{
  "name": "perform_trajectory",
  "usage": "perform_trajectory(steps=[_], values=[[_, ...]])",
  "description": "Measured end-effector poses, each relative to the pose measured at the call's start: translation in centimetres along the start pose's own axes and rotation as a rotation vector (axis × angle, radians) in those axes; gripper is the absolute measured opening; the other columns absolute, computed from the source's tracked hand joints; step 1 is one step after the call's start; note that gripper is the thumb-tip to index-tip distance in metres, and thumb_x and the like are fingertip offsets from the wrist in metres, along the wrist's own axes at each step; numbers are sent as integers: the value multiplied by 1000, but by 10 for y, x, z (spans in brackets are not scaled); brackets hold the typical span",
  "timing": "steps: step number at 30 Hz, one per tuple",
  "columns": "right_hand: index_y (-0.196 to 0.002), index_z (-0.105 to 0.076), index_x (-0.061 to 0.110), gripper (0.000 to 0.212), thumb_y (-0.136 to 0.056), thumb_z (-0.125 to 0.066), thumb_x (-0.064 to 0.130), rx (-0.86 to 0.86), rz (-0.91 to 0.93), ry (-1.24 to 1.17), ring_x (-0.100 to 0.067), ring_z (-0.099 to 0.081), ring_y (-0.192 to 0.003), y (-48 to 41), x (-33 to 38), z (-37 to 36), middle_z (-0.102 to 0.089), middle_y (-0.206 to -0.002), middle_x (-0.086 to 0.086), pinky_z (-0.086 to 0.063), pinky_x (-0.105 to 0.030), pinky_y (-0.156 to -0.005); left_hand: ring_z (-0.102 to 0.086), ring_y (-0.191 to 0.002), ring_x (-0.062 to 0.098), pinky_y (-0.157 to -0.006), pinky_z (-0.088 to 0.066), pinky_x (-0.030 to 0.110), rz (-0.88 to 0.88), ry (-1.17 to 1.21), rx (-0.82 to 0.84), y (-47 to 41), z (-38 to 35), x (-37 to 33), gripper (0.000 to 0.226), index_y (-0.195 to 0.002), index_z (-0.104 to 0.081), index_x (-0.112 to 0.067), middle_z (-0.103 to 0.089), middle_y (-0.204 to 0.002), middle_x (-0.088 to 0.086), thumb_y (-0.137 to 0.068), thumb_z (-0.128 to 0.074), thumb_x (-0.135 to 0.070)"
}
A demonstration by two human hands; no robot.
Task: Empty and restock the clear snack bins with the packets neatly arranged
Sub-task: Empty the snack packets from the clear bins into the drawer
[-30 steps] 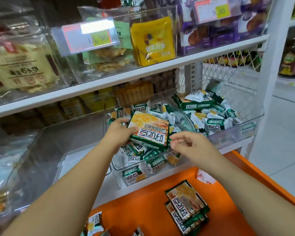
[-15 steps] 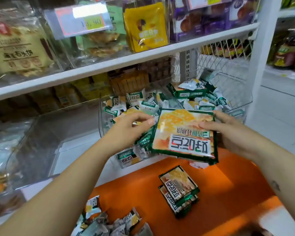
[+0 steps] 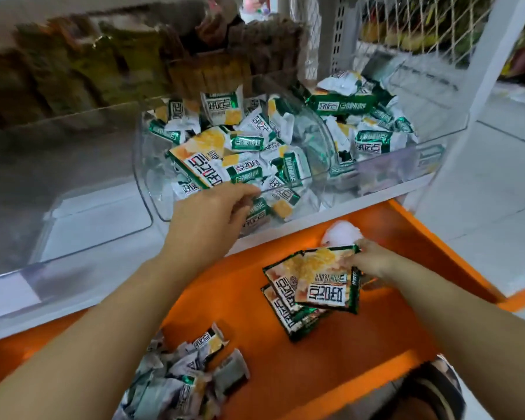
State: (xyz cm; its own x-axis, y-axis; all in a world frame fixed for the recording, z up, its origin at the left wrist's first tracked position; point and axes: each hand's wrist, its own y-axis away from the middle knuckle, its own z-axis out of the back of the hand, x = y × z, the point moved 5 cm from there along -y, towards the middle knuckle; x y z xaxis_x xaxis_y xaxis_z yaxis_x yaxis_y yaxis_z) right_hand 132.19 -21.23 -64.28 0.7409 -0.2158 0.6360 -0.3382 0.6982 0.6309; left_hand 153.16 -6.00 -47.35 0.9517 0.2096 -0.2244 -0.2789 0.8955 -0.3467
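Observation:
My right hand (image 3: 369, 259) pinches the top edge of a large green-and-orange snack packet (image 3: 325, 281) lying on a small stack of like packets (image 3: 288, 310) on the orange tray (image 3: 331, 359). My left hand (image 3: 206, 216) reaches over the front rim of the middle clear bin (image 3: 152, 195), fingers curled among small white-and-green packets (image 3: 255, 140); whether it holds one is hidden. Another large packet (image 3: 194, 160) lies in that bin. The clear bin to the right (image 3: 431, 156) holds more small packets.
An empty clear bin (image 3: 73, 213) stands to the left on the white shelf (image 3: 103, 268). A loose heap of small packets (image 3: 179, 374) lies at the tray's near left. A white crumpled wrapper (image 3: 340, 233) sits by the tray's back edge. A wire mesh divider (image 3: 406, 31) stands behind.
My right hand has carried the large packet down from in front of the bin onto the stack on the orange tray. My left hand let go of it and went back to the middle bin.

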Motion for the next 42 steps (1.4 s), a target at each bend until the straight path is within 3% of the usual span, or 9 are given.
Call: perform_trajectory(steps=[4,12,16,24,29,32,35,39,42], values=[[-134,-39,7,46,-94,-57,20,5,-96,106,-30,-57,-79,-25,-20,-10,-58,-107,-18,-49,-42,-66,-65,-91,13,-57,-24,7,-68,11,-26,2,-2,1,33,-126,-60,-32,-66,-113,-12,-94,-56,-24],[-131,-48,6,35,-98,-50,14,56,-131,285,-32,-58,-107,-22,-24,2,-53,-125,-14,-51,-47,-90,-68,-83,17,-58,-25,9,-119,-1,-54,2,-6,2,30,-118,-65,-28,-70,-105,-8,-89,-63,-19],[-133,-48,6,38,-98,-52,19,89,2,377,-31,-60,-106,-2,0,3,-55,-126,-17,-50,-35,-68,-66,-88,15,-56,-28,12,-99,-18,-30,1,-4,2,33,-123,-61,-31,-68,-107,-11,-91,-61,-22],[-113,-64,18,24,-92,-60,29,258,362,559,-22,-65,-97,105,99,19,-68,-109,-14,-53,-32,-80,-57,-103,13,-78,-50,32,-32,99,120,-3,10,5,33,-128,-57,-32,-59,-118,-10,-96,-52,-23],[-107,-64,14,17,-91,-62,21,50,693,325,-16,-67,-89,154,177,35,-69,-100,-6,-54,-23,-74,-62,-103,17,-82,-51,36,-58,0,-22,-7,47,20,27,-119,-64,-24,-65,-116,-5,-95,-53,-21],[-125,-54,21,36,-90,-63,24,-153,828,447,-24,-59,-109,140,212,28,-60,-120,-8,-47,-31,-88,-64,-101,23,-92,-46,39,-94,-72,-64,-8,57,35,24,-113,-68,-20,-70,-111,-1,-91,-60,-18],[-151,-18,27,83,-86,-69,29,-151,772,715,-27,-36,-135,109,227,13,-28,-154,-9,-34,-33,-106,-58,-110,20,-101,-32,33,-58,-117,-8,-7,59,46,26,-117,-66,-25,-67,-118,-4,-93,-57,-23],[-153,-1,27,104,-80,-76,25,-39,639,729,-27,-26,-142,80,235,3,-12,-160,-5,-29,-33,-110,-51,-117,13,-99,-21,26,-76,-195,63,-11,58,54,29,-123,-58,-34,-59,-128,-12,-97,-48,-32],[-153,-2,26,112,-74,-81,21,-32,639,670,-27,-28,-141,69,235,-3,-16,-159,-5,-31,-33,-110,-46,-126,14,-102,-32,33,-91,-166,149,-25,53,50,31,-127,-55,-37,-51,-135,-10,-97,-47,-34]])
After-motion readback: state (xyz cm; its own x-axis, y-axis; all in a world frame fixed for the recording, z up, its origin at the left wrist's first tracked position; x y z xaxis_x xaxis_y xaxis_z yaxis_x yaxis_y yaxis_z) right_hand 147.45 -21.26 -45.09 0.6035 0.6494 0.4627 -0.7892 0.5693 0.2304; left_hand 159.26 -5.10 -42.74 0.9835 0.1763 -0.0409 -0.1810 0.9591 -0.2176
